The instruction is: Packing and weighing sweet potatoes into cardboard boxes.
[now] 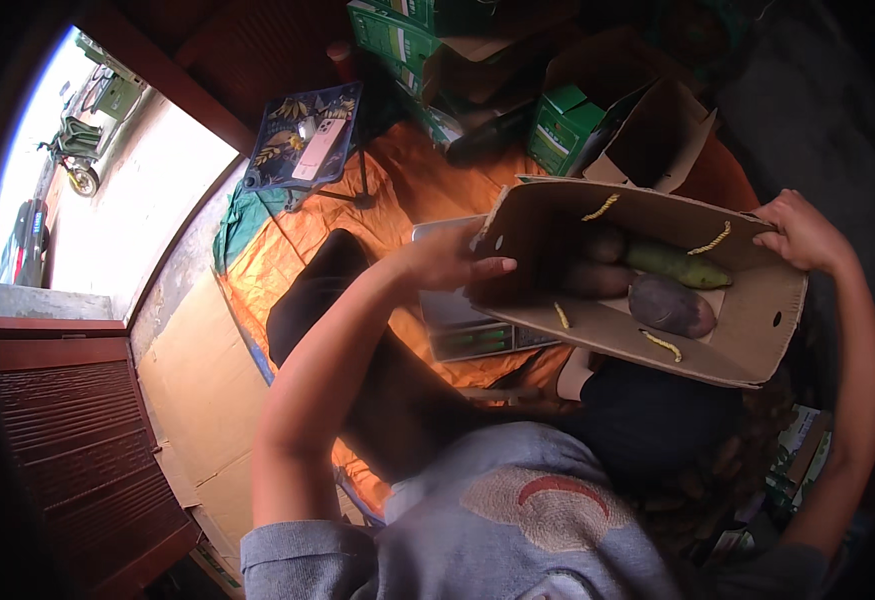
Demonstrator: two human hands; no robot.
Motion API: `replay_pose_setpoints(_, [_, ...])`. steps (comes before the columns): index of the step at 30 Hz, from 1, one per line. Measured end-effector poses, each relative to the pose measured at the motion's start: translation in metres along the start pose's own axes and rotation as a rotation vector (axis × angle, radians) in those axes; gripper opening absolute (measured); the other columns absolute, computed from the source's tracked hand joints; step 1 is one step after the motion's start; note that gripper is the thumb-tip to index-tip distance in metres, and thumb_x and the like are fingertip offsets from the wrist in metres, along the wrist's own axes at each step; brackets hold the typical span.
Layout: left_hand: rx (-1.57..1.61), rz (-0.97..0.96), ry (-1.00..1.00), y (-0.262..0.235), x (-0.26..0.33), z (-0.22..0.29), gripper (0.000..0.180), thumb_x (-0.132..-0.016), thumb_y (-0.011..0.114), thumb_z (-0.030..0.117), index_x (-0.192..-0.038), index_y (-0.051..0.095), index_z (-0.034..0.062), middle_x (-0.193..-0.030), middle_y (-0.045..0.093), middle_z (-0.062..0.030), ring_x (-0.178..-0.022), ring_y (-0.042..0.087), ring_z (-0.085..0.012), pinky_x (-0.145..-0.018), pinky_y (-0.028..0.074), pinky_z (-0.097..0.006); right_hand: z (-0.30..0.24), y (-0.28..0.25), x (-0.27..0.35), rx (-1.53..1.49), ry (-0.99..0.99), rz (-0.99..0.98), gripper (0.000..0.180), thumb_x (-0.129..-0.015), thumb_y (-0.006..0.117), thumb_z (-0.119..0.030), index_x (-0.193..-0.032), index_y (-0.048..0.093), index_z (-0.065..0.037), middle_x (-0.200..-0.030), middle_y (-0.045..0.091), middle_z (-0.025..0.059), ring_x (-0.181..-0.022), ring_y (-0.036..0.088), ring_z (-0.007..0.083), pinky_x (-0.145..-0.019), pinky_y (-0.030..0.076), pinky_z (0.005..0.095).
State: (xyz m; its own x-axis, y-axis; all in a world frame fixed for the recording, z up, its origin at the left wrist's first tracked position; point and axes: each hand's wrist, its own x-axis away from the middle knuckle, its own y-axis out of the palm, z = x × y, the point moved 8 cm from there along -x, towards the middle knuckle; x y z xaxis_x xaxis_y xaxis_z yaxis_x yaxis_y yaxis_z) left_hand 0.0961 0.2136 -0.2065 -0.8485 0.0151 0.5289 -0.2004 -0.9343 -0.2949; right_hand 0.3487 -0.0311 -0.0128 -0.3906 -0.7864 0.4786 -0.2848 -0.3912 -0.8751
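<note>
An uncovered brown cardboard box (587,320), with several short yellow rope pieces through its walls, is held tilted in front of me. My left hand (457,258) is closed on its left rim, the thumb lying inside. At the far right corner my right hand (799,232) grips the other rim. Inside lie a long green vegetable (675,262), a plump greyish-purple root (669,305) and brownish roots in the shaded left part; their exact kinds are unclear. Partly hidden under the box is a flat grey device like a scale (444,325), with a panel along its near side.
Green cartons (392,45) are stacked at the back, beside an open green-and-brown box (565,130). A small folding table (287,120) carries a pink phone (319,150). Orange sheeting (407,180) covers the floor, with flattened cardboard (202,370) at left near a doorway.
</note>
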Motion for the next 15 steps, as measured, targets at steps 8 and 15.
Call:
replay_pose_setpoints(8, [-0.458, 0.656, -0.002, -0.086, 0.077, -0.094, 0.022, -0.091, 0.058, 0.018, -0.102, 0.066, 0.0014, -0.095, 0.068, -0.0265, -0.093, 0.066, -0.046, -0.081, 0.053, -0.052, -0.073, 0.071, -0.143, -0.178, -0.307, 0.002, 0.023, -0.083, 0.071, -0.011, -0.104, 0.072, -0.001, -0.093, 0.07, 0.0215, -0.095, 0.065, 0.0391, -0.083, 0.051, 0.0431])
replay_pose_setpoints(15, [-0.335, 0.679, -0.207, -0.085, 0.08, -0.157, 0.021, -0.088, 0.057, 0.014, -0.103, 0.067, 0.0021, -0.099, 0.067, -0.0261, -0.095, 0.065, -0.0456, -0.083, 0.053, -0.051, -0.1, 0.13, -0.242, -0.105, -0.237, -0.094, 0.025, -0.084, 0.075, -0.017, -0.104, 0.072, -0.004, -0.1, 0.071, 0.0201, -0.103, 0.066, 0.039, -0.088, 0.052, 0.0459])
